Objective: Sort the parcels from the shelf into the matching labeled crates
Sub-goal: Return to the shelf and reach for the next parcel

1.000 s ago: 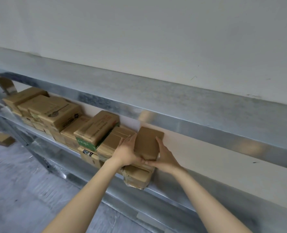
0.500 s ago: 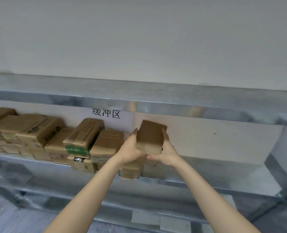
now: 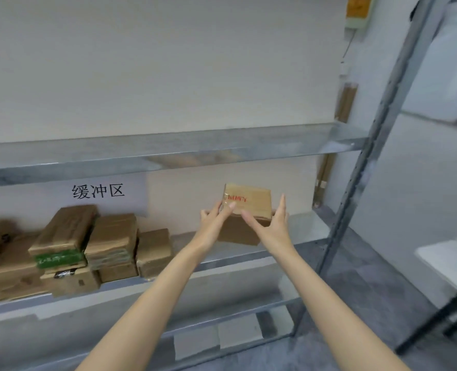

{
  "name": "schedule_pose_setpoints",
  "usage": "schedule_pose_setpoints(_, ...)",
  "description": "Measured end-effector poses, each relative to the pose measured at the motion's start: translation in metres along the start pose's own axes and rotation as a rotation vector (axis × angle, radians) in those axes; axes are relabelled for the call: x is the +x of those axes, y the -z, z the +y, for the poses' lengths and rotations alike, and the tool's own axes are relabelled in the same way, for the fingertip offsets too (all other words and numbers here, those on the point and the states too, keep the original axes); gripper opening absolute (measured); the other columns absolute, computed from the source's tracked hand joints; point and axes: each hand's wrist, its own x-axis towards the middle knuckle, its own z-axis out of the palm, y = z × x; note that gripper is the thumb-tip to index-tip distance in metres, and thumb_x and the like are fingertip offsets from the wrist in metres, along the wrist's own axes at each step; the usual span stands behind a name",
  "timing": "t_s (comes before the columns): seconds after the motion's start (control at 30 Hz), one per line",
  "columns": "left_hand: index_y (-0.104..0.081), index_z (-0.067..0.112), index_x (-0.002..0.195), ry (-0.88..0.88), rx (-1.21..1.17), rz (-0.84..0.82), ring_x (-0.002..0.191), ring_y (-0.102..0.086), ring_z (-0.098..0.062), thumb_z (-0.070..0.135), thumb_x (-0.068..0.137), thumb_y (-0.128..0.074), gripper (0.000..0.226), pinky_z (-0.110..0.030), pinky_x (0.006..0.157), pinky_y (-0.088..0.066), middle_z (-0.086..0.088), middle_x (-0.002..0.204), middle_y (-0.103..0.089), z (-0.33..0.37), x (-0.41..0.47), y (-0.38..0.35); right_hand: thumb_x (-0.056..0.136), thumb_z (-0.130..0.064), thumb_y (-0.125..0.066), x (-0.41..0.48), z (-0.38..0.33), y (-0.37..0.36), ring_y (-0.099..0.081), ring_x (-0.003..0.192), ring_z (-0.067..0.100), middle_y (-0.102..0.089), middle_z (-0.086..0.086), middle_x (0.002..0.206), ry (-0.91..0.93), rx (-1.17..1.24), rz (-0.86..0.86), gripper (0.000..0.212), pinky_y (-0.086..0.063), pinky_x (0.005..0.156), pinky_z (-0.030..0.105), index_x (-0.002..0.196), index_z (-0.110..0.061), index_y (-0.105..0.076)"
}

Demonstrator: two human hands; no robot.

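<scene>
Two hands hold one parcel (image 3: 250,203) in the air, in front of the shelf (image 3: 235,263) and at the height of its middle opening. The left hand (image 3: 215,223) grips the left edge: its thumb lies on the face with red print and its fingers are curled behind. The right hand (image 3: 274,223) holds the right side, with the fingers nearly straight and pointing up along the side and the thumb stretched over the front face. The parcel is brown cardboard with shiny tape, and it is tilted so that the printed face looks toward the camera. It is apart from the pile (image 3: 69,245) of other parcels, which lies on the same board further left, under a sign (image 3: 98,190) with three black characters. A grey post (image 3: 361,167) stands to the right, and a white table (image 3: 447,261) is at the right edge.
</scene>
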Motion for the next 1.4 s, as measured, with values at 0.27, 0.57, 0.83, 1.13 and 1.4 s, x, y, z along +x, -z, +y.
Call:
schedule_pose_setpoints(0.27, -0.036, 0.036, 0.144, -0.167, -0.027, -0.304, 0.126, -0.037, -0.010, 0.054, 0.081, -0.069, 0.074, -0.027, 0.108, -0.028, -0.001, 0.135, -0.038, 0.046, -0.014, -0.117, 0.091, -0.049, -0.062, -0.035, 0.024, 0.132, -0.050, 0.117, 0.011, -0.037, 0.001, 0.121, 0.050, -0.082, 0.256, 0.063, -0.041, 0.103, 0.027, 0.144, -0.023, -0.044)
schedule_pose_setpoints(0.57, -0.029, 0.029, 0.142, -0.319, -0.092, -0.591, 0.127, -0.045, -0.010, 0.031, 0.076, -0.081, 0.085, -0.033, 0.108, -0.040, 0.007, 0.141, -0.044, 0.081, -0.048, -0.287, 0.083, -0.031, -0.079, -0.104, 0.058, 0.295, -0.043, 0.128, 0.006, -0.034, -0.005, 0.145, 0.087, -0.201, 0.559, 0.085, -0.047, 0.106, 0.043, 0.150, -0.027, -0.026)
schedule_pose_setpoints(0.83, -0.021, 0.033, 0.141, -0.447, -0.013, -0.706, 0.121, -0.048, -0.008, 0.021, 0.076, -0.083, 0.090, -0.024, 0.094, -0.042, 0.024, 0.124, -0.044, 0.108, -0.090, -0.443, 0.076, -0.028, -0.085, -0.174, 0.083, 0.437, -0.043, 0.128, 0.012, -0.033, -0.010, 0.140, 0.048, -0.340, 0.746, 0.080, -0.044, 0.107, 0.039, 0.131, -0.031, -0.027)
schedule_pose_setpoints(1.13, 0.002, 0.044, 0.152, -0.523, 0.079, -0.809, 0.119, -0.051, -0.008, 0.038, 0.067, -0.085, 0.121, -0.036, 0.097, -0.047, 0.016, 0.133, -0.049, 0.120, -0.149, -0.580, 0.064, -0.031, -0.093, -0.249, 0.114, 0.552, -0.032, 0.141, 0.012, -0.025, -0.003, 0.155, -0.029, -0.428, 0.885, 0.125, -0.037, 0.113, 0.043, 0.154, -0.035, -0.006)
schedule_pose_setpoints(1.4, 0.001, 0.043, 0.152, -0.637, 0.220, -0.822, 0.117, -0.052, -0.013, 0.038, 0.068, -0.083, 0.119, -0.041, 0.095, -0.048, 0.007, 0.135, -0.050, 0.128, -0.158, -0.649, 0.065, -0.033, -0.092, -0.263, 0.137, 0.611, -0.022, 0.142, 0.006, -0.017, -0.008, 0.161, -0.071, -0.532, 0.859, 0.134, -0.035, 0.102, 0.034, 0.157, -0.037, 0.005)
